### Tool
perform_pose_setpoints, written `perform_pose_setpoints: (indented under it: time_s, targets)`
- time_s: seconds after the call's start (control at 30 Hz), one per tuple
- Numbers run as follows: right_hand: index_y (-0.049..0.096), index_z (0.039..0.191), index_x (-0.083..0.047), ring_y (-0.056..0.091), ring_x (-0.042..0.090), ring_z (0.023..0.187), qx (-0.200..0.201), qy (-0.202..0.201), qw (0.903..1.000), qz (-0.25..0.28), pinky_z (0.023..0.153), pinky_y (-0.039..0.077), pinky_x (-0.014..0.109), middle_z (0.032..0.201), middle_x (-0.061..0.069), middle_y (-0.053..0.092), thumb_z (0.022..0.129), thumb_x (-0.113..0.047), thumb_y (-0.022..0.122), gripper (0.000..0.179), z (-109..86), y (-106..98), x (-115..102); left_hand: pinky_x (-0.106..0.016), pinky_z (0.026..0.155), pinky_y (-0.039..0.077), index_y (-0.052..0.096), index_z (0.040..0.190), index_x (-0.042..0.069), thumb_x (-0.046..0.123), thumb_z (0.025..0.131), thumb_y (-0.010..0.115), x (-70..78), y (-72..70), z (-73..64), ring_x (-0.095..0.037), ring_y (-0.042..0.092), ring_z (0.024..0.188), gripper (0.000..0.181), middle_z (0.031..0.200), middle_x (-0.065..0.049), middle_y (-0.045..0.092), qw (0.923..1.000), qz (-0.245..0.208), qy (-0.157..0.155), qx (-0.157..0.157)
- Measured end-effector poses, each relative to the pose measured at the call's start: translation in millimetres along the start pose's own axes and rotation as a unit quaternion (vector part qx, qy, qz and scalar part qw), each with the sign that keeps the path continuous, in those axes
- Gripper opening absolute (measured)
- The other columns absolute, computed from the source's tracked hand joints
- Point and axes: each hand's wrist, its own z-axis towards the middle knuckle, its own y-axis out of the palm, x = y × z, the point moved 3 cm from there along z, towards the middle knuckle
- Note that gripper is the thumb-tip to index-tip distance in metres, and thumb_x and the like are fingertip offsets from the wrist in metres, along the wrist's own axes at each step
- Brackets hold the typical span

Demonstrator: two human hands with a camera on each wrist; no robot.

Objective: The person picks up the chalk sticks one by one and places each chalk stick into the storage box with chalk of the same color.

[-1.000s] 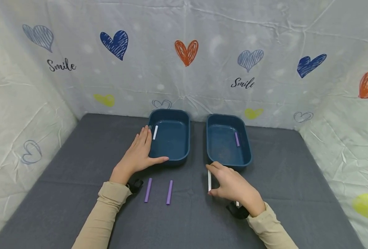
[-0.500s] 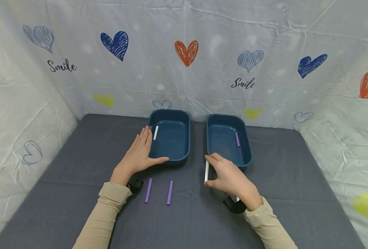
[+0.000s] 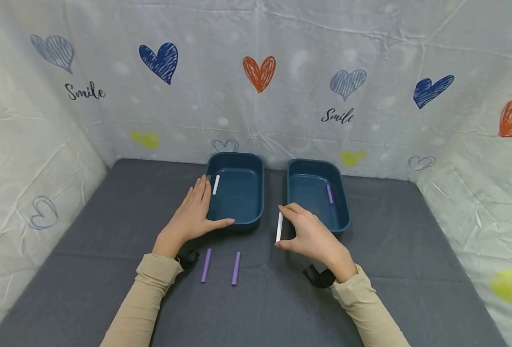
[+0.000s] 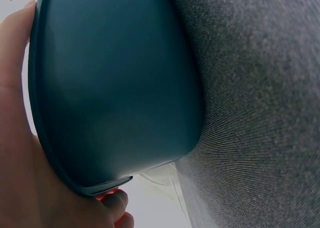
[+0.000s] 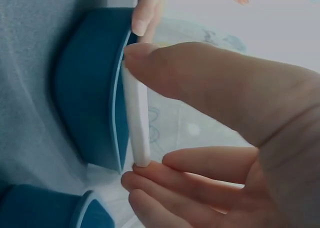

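Note:
My right hand (image 3: 314,236) pinches a white chalk stick (image 3: 279,227) lengthwise, thumb on the near end and fingertips on the far end. It is in front of the right blue bin (image 3: 347,212). In the right wrist view the chalk stick (image 5: 137,118) overlaps the left bin (image 5: 87,88). My left hand (image 3: 189,214) rests on the left blue bin (image 3: 262,193), straight fingers along its left rim and thumb over the front corner. A white chalk stick (image 3: 216,185) lies inside that bin; a purple chalk stick (image 3: 330,194) lies in the right one.
Two purple chalk sticks, one on the left (image 3: 205,265) and one on the right (image 3: 236,268), lie on the grey cloth (image 3: 256,313) in front of the left bin. A patterned white curtain (image 3: 299,72) stands close behind both bins.
My right hand has carried the white chalk stick left and away from me, toward the left bin. Another white stick, partly visible beneath the right wrist before, is now hidden. My left hand stays put.

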Motion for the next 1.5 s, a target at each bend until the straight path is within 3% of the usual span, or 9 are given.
perform_pose_setpoints:
  time_s: [0.2, 0.53, 1.0, 1.23, 1.5]
  targets:
    - [0.045, 0.149, -0.004, 0.053, 0.029, 0.126, 0.009, -0.001, 0.9994, 0.034, 0.100, 0.048, 0.045, 0.141, 0.012, 0.051, 0.080, -0.031, 0.084, 0.083, 10.0, 1.6, -0.4, -0.053, 0.121, 0.003, -0.003, 0.156, -0.004, 0.086, 0.077, 0.051, 1.2, -1.1, -0.1, -0.031, -0.011, 0.151, 0.132, 0.163, -0.020, -0.013, 1.0000, -0.001, -0.005, -0.004]
    - [0.044, 0.149, -0.003, 0.054, 0.028, 0.122, 0.048, -0.020, 0.9961, 0.072, 0.099, 0.048, 0.046, 0.138, 0.012, 0.053, 0.082, -0.032, 0.083, 0.083, 27.1, 3.7, -4.0, -0.053, 0.121, 0.004, 0.001, 0.156, -0.006, 0.085, 0.077, 0.053, 1.3, -2.1, -0.5, -0.032, -0.009, 0.151, 0.132, 0.163, -0.021, -0.011, 1.0000, 0.002, -0.007, 0.001]
    - [0.031, 0.154, 0.000, 0.051, 0.024, 0.131, 0.095, -0.063, 0.9731, 0.200, 0.108, 0.042, 0.033, 0.150, 0.014, 0.042, 0.093, -0.019, 0.073, 0.077, 53.8, 11.9, -5.5, -0.053, 0.121, 0.005, 0.001, 0.156, -0.007, 0.085, 0.076, 0.053, 0.5, -0.9, 0.5, -0.034, -0.008, 0.151, 0.132, 0.163, -0.021, -0.011, 1.0000, 0.001, -0.006, 0.005]
    - [0.025, 0.156, -0.001, 0.046, 0.025, 0.136, 0.067, -0.056, 0.9709, 0.223, 0.110, 0.039, 0.032, 0.156, 0.014, 0.033, 0.097, -0.020, 0.067, 0.074, 68.8, 19.3, -6.4, -0.055, 0.120, 0.007, 0.000, 0.155, -0.006, 0.086, 0.076, 0.053, 0.2, -0.5, 0.9, -0.034, -0.008, 0.151, 0.133, 0.163, -0.021, -0.013, 1.0000, 0.006, -0.006, 0.003]
    - [0.016, 0.158, -0.002, 0.038, 0.029, 0.141, 0.016, -0.056, 0.9677, 0.245, 0.115, 0.034, 0.041, 0.160, 0.016, 0.023, 0.103, -0.018, 0.056, 0.070, 85.7, 22.8, -6.5, -0.055, 0.120, 0.007, 0.000, 0.156, -0.006, 0.085, 0.076, 0.053, 1.5, -1.1, 0.3, -0.034, -0.008, 0.151, 0.132, 0.163, -0.020, -0.014, 1.0000, 0.002, -0.006, 0.000]
